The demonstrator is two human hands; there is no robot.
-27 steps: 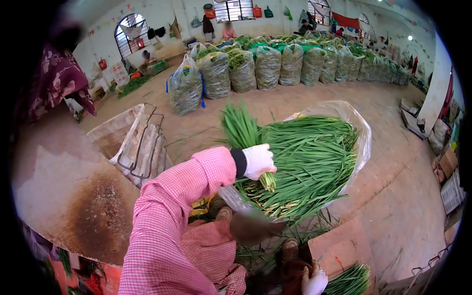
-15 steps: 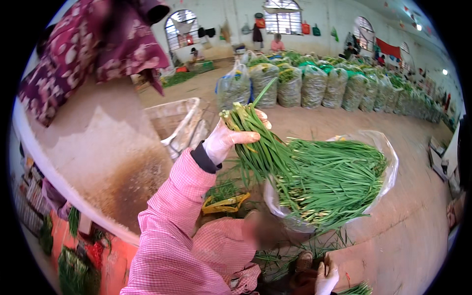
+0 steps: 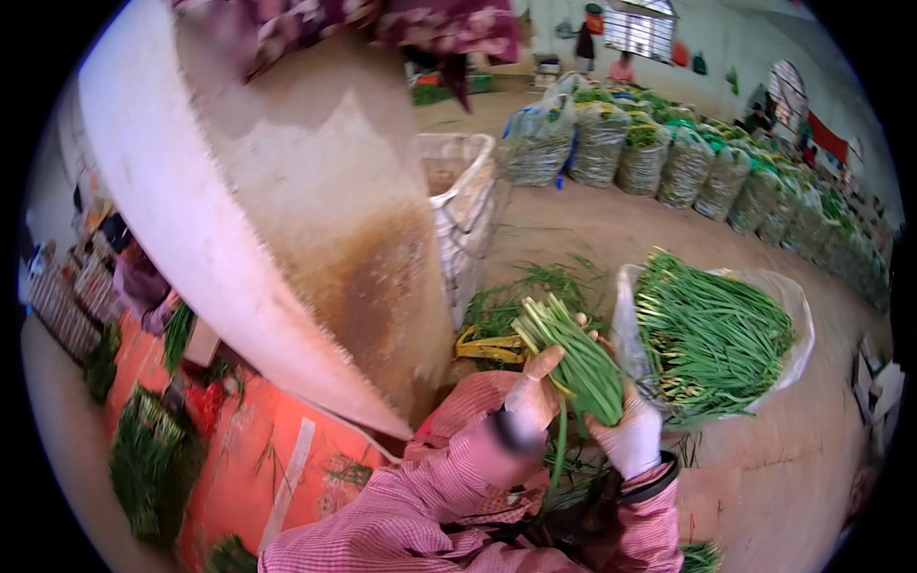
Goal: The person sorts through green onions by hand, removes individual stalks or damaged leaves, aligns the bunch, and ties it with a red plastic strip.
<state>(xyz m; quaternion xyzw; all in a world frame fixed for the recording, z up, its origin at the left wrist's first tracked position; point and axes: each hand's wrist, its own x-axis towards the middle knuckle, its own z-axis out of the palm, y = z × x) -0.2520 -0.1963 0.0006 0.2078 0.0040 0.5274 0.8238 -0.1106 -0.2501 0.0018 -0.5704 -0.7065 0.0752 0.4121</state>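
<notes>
Bunch of green stalks (image 3: 581, 368), held tilted in front of the body, pale ends up-left. Left hand (image 3: 533, 396): grip closed round its left side; right hand (image 3: 636, 435): grip closed at lower leafy end, probably so stalks don't splay (one leaf dangles). Just right, stalk pile (image 3: 716, 334) in clear plastic bag (image 3: 626, 301), likely for containment. Beyond: filled bags (image 3: 673, 170), rowed on floor (image 3: 583, 224).

Green leafy bunch (image 3: 585, 355) aslant in both hands (image 3: 533, 396) (image 3: 635, 435), pale ends (image 3: 536, 321) upper left, one strand (image 3: 558, 458) apparently loose
</notes>
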